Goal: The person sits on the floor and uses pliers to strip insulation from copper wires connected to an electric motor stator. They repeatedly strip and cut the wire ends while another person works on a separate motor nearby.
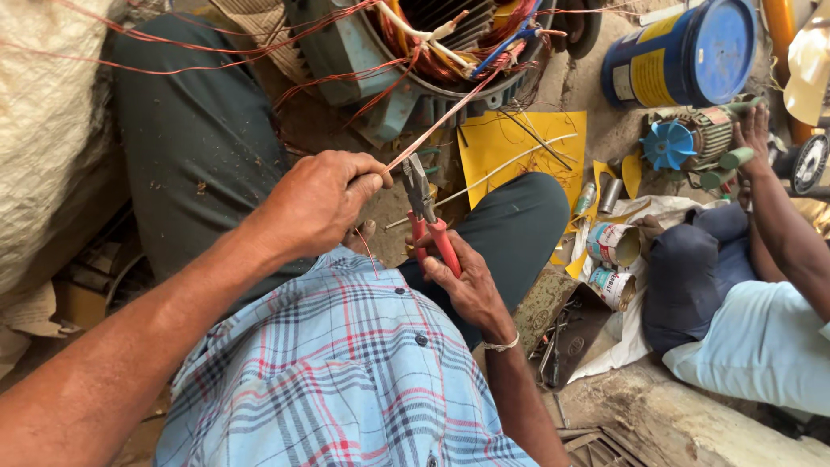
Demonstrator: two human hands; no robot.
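A dusty workshop floor is littered with yellow paper. The thin copper wire runs taut from the motor stator to the left hand, pinched shut on it. The right hand grips red-handled pliers, whose tips touch the wire. Open tins lie nearby, contents unclear.

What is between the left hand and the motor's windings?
In the head view, a taut pinkish wire spans from the left hand to the motor windings; pliers meet it.
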